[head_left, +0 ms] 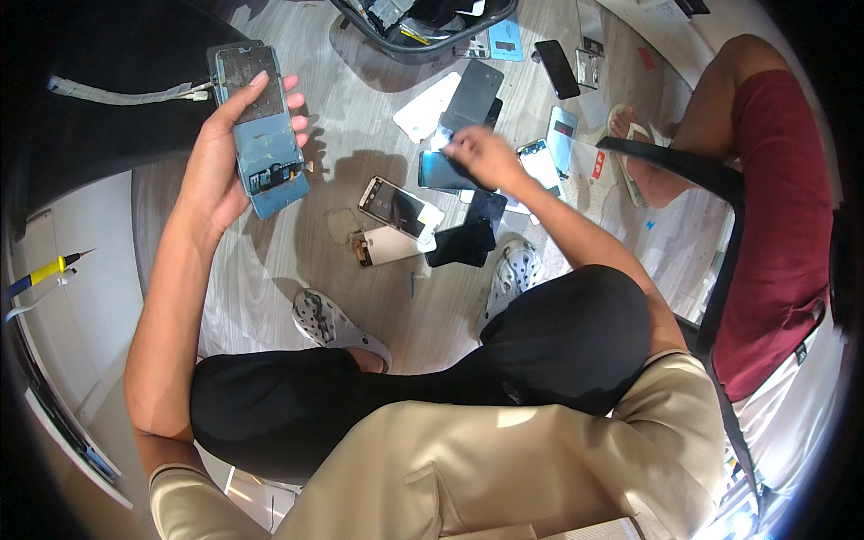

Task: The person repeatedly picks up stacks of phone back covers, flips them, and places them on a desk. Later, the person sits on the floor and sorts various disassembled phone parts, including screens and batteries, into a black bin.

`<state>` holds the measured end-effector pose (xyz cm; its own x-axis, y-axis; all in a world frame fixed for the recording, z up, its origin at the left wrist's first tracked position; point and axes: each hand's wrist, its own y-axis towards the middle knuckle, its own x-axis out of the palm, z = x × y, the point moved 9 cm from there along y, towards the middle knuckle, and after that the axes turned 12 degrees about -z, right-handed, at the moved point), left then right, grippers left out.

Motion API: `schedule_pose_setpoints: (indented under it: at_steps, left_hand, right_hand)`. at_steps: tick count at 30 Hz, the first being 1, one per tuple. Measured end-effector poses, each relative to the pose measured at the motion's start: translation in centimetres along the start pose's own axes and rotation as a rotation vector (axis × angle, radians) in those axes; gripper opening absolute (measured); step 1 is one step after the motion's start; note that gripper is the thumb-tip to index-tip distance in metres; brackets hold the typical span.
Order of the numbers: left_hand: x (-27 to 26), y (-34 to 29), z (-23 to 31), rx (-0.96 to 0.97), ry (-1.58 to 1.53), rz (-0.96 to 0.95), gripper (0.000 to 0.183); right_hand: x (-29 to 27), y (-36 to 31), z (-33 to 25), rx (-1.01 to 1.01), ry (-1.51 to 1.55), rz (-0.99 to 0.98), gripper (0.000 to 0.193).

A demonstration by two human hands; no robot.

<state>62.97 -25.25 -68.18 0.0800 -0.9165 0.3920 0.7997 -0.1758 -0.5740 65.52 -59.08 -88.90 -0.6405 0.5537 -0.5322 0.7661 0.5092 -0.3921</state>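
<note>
Raised over the floor at the left, my left hand (219, 148) is closed round an opened phone (261, 135). Its upper part is a dark, worn panel; below are a blue-grey frame and bare circuit parts. A second dark edge shows behind it. My right hand (490, 157) reaches into the spread of phones, fingers bent and blurred, over a dark blue phone panel (441, 171). Whether it grips anything is unclear. Beyond it lie a dark grey phone panel (474, 90) and a white one (423, 110). Nearer are a gold-edged phone (393, 207) and black panels (461, 243).
A black bin of phone parts (423, 40) stands at the top. A black phone (557, 69) lies to its right. Another person's leg (720, 108) and foot, beside a black chair frame (670, 155), occupy the right. A yellow-and-blue pointed tool (45, 272) is at the left.
</note>
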Motion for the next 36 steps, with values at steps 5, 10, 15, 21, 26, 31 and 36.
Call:
schedule_pose_setpoints:
  at_steps: [5, 10, 15, 21, 26, 31, 36]
  left_hand:
    - [-0.6, 0.1, -0.5, -0.026, -0.020, -0.009, 0.049]
    - [-1.1, 0.2, -0.6, -0.022, -0.005, -0.004, 0.050]
    - [-1.1, 0.2, -0.9, -0.034, -0.007, -0.009, 0.050]
    - [-1.0, 0.1, -0.9, -0.040, -0.011, -0.008, 0.050]
    - [-1.0, 0.1, -0.6, -0.024, -0.009, 0.006, 0.051]
    - [-0.5, 0.5, -0.2, -0.003, 0.018, 0.004, 0.053]
    - [-0.3, 0.3, 0.0, 0.015, 0.044, -0.017, 0.054]
  right_hand:
    - [-8.3, 4.7, 2.3, 0.097, -0.511, 0.242, 0.122]
    - [-8.4, 6.9, 3.5, 0.226, -0.596, 0.096, 0.150]
    - [-9.8, 8.4, 6.1, 0.324, -0.562, 0.083, 0.126]
    - [-11.7, 5.7, 3.4, 0.053, 0.324, -0.013, 0.029]
    - [-10.3, -4.3, -9.5, -0.628, -0.186, 0.189, 0.023]
    - [-5.7, -7.3, -14.0, -0.862, -0.155, 0.154, 0.025]
    - [-3.3, -6.8, -14.9, -0.886, -0.090, 0.102, 0.028]
